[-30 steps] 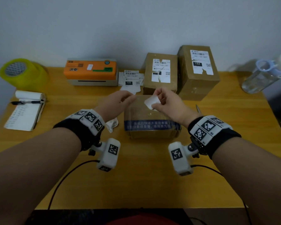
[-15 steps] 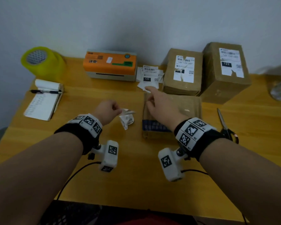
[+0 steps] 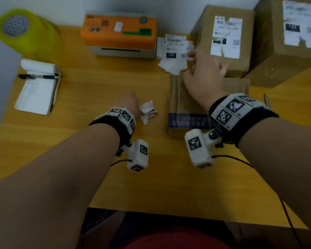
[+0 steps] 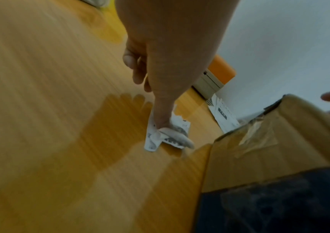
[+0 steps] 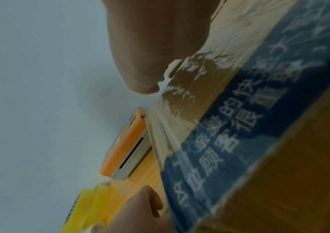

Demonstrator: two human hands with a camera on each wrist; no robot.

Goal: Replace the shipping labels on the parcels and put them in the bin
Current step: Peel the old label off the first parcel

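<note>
Label-fetch step — right hand [image 3: 203, 76] slack, empty, beside labels [image 3: 172, 51] at twelve o'clock, left hand [image 3: 128, 103] merely pressing scrap [image 3: 148, 111] — next, likely: pinch one.

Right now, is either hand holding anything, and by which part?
The right hand holds nothing, fingers spread toward the label stack. The left hand has a fingertip on the crumpled label; pinched or merely pressed, I cannot tell.

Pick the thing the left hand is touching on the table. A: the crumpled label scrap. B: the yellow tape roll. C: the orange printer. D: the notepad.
A: in the left wrist view the left hand reaches down onto the crumpled label scrap, which lies on the table beside the flat parcel.
</note>
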